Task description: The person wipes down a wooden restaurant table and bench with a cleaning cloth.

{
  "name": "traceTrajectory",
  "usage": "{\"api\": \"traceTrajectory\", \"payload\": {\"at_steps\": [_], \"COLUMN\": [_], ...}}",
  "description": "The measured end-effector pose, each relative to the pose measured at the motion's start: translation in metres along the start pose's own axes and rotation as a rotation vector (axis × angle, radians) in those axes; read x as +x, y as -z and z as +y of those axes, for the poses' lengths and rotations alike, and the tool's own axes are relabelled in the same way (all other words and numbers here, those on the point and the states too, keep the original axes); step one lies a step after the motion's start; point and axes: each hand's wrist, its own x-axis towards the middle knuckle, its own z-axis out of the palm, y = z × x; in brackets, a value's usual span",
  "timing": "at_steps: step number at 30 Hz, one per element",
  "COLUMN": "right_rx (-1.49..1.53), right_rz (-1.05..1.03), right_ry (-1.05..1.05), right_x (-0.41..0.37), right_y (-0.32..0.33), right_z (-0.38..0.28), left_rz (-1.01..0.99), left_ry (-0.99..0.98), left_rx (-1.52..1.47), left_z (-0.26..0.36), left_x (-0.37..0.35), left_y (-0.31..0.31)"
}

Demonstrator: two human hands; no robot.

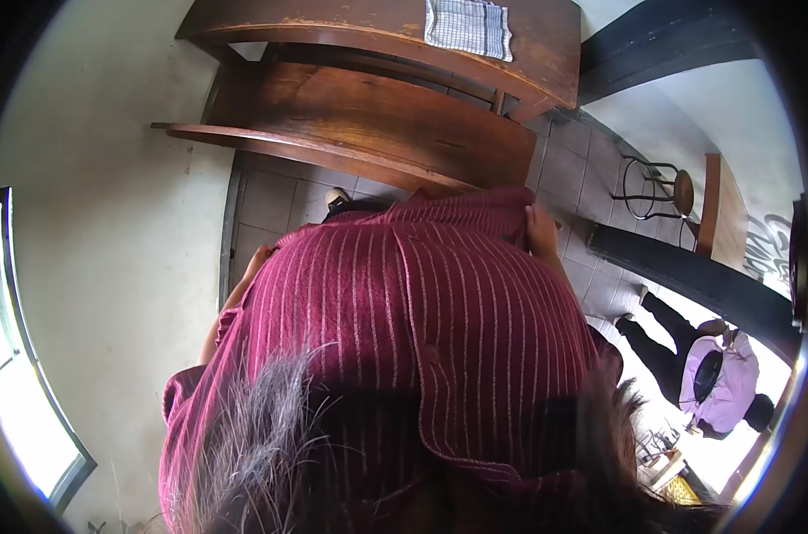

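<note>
A maroon button-up shirt (332,285) with thin pale stripes is worn on my own body and fills the middle of the head view. At its lower right side, my right hand (543,230) is closed on the hem, with the cloth pulled outward. My left hand (262,257) is at the opposite edge, its fingers pinching the cloth there; it is partly hidden by the shirt. Below the hem a shoe (335,197) shows on the tiled floor. Strands of hair hang across the bottom of the view.
A wooden bench (368,111) stands just ahead, before a wooden table (332,20) bearing a checkered cloth (468,28). A pale wall (128,178) runs along the left. On the right are a round stool (682,192), a dark beam (680,276) and another person in a pink top (733,383).
</note>
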Motion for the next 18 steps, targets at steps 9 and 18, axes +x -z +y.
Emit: {"api": "traceTrajectory", "payload": {"at_steps": [9,18], "right_rx": [0.960,0.136], "right_rz": [-0.975,-0.288], "right_ry": [-0.443,-0.407], "right_x": [-0.080,-0.089], "right_y": [0.034,-0.024], "right_z": [-0.012,0.010], "left_rz": [-0.146,-0.293], "left_ry": [0.018,0.060], "left_rx": [0.021,0.047], "left_z": [0.044,0.053], "left_x": [0.013,0.010], "left_y": [-0.006,-0.011]}}
